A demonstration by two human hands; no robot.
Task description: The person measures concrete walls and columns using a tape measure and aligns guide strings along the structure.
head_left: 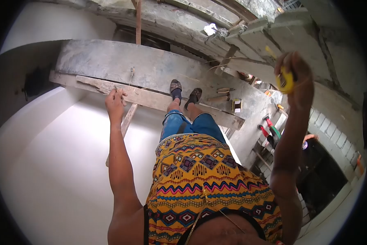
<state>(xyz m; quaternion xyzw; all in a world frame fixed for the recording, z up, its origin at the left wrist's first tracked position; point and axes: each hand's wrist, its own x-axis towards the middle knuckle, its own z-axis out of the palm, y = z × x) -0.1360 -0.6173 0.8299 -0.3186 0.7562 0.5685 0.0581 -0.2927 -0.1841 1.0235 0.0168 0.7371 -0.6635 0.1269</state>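
My right hand (300, 75), raised at the right, is wrapped round a yellow tape measure (285, 81). A short piece of yellow blade shows above its fingers. At the left, my left hand (115, 101) is held out with its fingers pinched together over a rough wooden board (151, 97). Whatever is between those fingertips is too small to make out. My sandalled feet stand on the long grey plank surface (97, 61), near the edge of the board.
Tools with wooden handles (219, 98) and a small box (237, 105) lie right of my feet. A wooden post (138, 24) rises at the top. Concrete steps (294, 36) are at the upper right. Another person (273, 132) is lower down at the right.
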